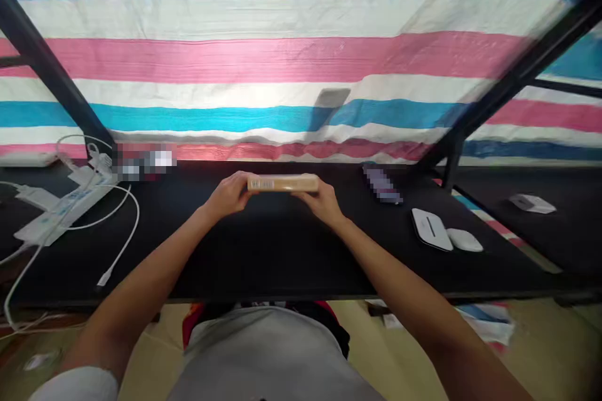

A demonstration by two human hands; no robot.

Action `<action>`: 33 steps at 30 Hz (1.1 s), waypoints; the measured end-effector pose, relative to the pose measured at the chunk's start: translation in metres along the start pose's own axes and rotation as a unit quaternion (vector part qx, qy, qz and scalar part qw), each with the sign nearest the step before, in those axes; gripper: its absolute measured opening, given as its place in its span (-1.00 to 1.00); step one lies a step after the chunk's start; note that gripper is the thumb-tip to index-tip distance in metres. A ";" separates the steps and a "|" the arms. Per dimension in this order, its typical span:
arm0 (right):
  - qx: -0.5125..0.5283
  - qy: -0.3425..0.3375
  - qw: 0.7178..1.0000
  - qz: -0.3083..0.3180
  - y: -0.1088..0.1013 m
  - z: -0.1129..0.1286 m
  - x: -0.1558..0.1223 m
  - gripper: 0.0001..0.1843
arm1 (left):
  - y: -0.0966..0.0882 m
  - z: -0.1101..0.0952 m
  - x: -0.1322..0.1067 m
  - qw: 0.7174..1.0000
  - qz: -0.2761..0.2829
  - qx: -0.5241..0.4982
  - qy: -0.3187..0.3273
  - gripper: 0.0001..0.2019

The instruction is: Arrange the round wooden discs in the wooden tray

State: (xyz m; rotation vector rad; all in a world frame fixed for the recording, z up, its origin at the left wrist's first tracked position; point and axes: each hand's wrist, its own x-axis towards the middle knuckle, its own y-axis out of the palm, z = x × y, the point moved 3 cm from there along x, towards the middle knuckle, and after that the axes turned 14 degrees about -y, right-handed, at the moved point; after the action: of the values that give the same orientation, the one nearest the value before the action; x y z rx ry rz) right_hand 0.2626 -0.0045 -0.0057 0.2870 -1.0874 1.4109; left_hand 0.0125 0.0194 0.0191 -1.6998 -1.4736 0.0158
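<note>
A flat tan box (286,183) is held up at its two ends above the black table (282,250). Its narrow side faces me and carries a small white printed label at the left end. My left hand (230,194) grips the left end, fingers wrapped round it. On the opposite end, my right hand (324,197) is closed with the thumb below. The box's broad faces hardly show from this angle.
At the left, a white power strip (61,210) holds plugs and trailing white cables. A blurred phone-like object (382,184), a white square device (431,229) and a white mouse-shaped item (464,240) lie on the right. Dark slanted bars frame a striped sheet (282,62) behind.
</note>
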 end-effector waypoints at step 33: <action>0.018 0.270 0.931 0.244 0.018 0.010 -0.008 -0.43 | 0.013 0.005 -0.001 0.885 0.203 0.230 -0.351 -0.50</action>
State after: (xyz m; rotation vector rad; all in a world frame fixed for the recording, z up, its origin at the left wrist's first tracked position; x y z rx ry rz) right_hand 0.2440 -0.0129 -0.0148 -0.3629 -0.6918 1.8094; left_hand 0.0205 0.0220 0.0075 -1.6269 -1.3981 1.2242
